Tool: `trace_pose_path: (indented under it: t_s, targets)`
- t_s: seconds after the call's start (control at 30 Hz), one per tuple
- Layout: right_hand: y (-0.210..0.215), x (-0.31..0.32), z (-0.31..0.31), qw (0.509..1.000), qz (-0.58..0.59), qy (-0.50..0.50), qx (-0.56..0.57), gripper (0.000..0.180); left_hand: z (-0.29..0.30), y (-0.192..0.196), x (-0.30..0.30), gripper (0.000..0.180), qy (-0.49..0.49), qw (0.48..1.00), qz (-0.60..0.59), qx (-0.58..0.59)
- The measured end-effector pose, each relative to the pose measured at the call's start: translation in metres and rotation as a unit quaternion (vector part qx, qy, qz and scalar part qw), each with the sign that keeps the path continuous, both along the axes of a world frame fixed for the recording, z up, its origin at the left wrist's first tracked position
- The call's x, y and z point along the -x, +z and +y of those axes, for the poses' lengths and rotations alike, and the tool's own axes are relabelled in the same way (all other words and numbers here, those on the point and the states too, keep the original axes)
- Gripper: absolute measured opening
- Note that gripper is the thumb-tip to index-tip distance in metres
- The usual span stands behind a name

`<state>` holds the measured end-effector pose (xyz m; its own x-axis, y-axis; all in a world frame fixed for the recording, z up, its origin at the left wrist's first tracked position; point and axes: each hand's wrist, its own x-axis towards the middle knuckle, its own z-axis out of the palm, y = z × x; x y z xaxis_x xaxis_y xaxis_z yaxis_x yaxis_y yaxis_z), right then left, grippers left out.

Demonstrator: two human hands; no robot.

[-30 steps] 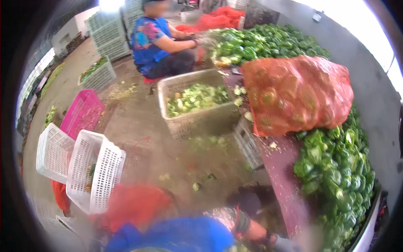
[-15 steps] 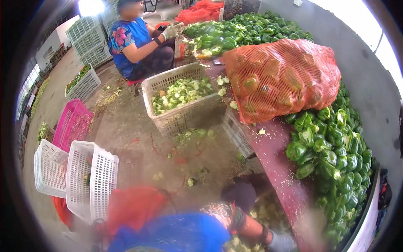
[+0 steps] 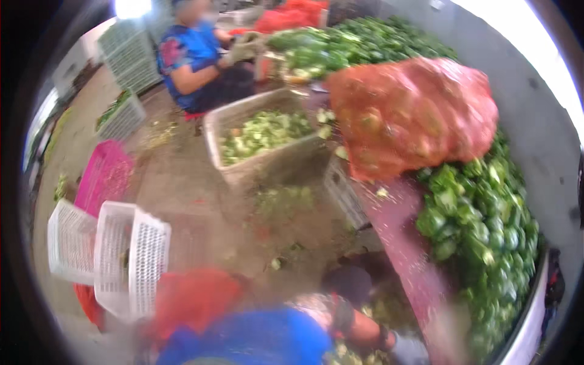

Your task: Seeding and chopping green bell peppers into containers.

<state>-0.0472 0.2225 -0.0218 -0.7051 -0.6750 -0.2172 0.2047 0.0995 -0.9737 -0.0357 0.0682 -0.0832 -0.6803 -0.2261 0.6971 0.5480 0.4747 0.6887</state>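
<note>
My right hand [image 3: 409,350] sits at the bottom edge in a grey glove. It is blurred, just below the near end of the maroon table [image 3: 398,243], over pale green cut pieces [image 3: 353,356]. What it holds cannot be made out. My left hand is out of view. On the table lies a red mesh sack [image 3: 413,115] stuffed with green peppers, with a long heap of loose green peppers [image 3: 480,231] beside and behind it.
A person in a blue shirt [image 3: 191,61] sits at the far end, gloved hands at the heap. A white crate of cut green pieces [image 3: 261,134] stands on the floor. At left are white baskets [image 3: 121,255], a pink crate [image 3: 103,176] and a red mesh bag [image 3: 194,298].
The whole scene slid slightly up and left in the view a second ago, then held nearly still. My right hand stays low at the bottom edge.
</note>
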Motion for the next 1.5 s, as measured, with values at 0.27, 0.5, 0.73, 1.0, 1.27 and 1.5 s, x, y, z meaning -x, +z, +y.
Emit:
trace_pose_path:
  t_s: [0.27, 0.5, 0.73, 1.0, 1.27, 1.5]
  targets:
    - [-0.010, 0.015, -0.064, 0.997, -0.029, -0.069, 0.024, 0.021, -0.029, 0.024, -0.043, 0.023, 0.153, 0.981, -0.115, -0.035]
    - [-0.012, 0.035, -0.063, 0.983, -0.133, -0.107, 0.065, 0.020, -0.036, 0.038, -0.015, 0.017, 0.014, 0.867, -0.358, -0.347]
    - [0.014, 0.067, -0.011, 0.976, -0.191, -0.097, 0.037, 0.023, -0.058, 0.022, -0.031, 0.035, 0.202, 0.880, -0.392, 0.178]
    - [-0.023, 0.283, 0.156, 0.767, 0.487, 0.029, -0.417, 0.051, -0.042, 0.047, -0.023, 0.029, 0.111, 0.905, -0.386, 0.139]
    - [0.005, 0.172, -0.231, 0.868, 0.448, 0.137, -0.163, 0.062, -0.073, 0.051, -0.036, 0.030, 0.190, 0.917, -0.345, 0.057]
    - [-0.044, 0.177, -0.310, 0.794, 0.516, 0.013, -0.320, 0.083, -0.095, 0.067, -0.039, 0.033, 0.282, 0.911, -0.300, -0.012]
